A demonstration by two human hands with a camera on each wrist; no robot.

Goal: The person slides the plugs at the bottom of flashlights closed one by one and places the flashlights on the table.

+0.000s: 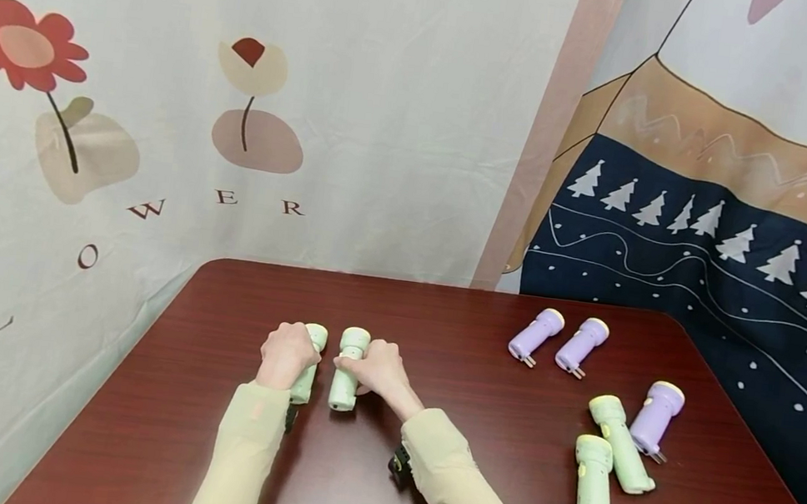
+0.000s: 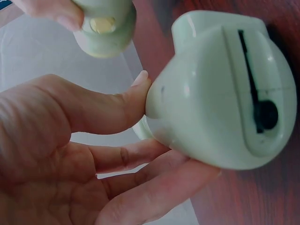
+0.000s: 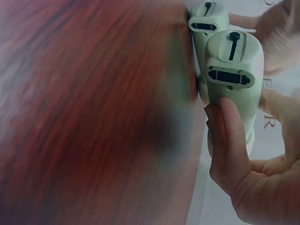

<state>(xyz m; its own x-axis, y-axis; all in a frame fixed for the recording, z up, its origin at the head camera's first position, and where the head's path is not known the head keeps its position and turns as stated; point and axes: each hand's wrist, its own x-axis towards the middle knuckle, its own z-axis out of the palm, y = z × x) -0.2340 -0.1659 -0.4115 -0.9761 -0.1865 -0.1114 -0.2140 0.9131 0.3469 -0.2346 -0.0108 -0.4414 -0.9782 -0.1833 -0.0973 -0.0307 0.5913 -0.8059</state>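
Two light green, tube-shaped plastic flashlights [image 1: 343, 393] are held side by side, apart, over the shiny red-brown, wood-grained table [image 1: 493, 448]. One is pinched by the left hand [image 1: 287, 354], one by the right hand [image 1: 383, 368], likely to keep them steady. Smooth purple plastic flashlights [image 1: 655, 416] with round heads are laid farther right.

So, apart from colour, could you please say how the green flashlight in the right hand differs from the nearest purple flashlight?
The right hand grips the green flashlight, while the purple flashlight lies unheld on the table. The purple flashlight's prongs stick out; the green flashlight shows none protruding. Both share a flared shape.
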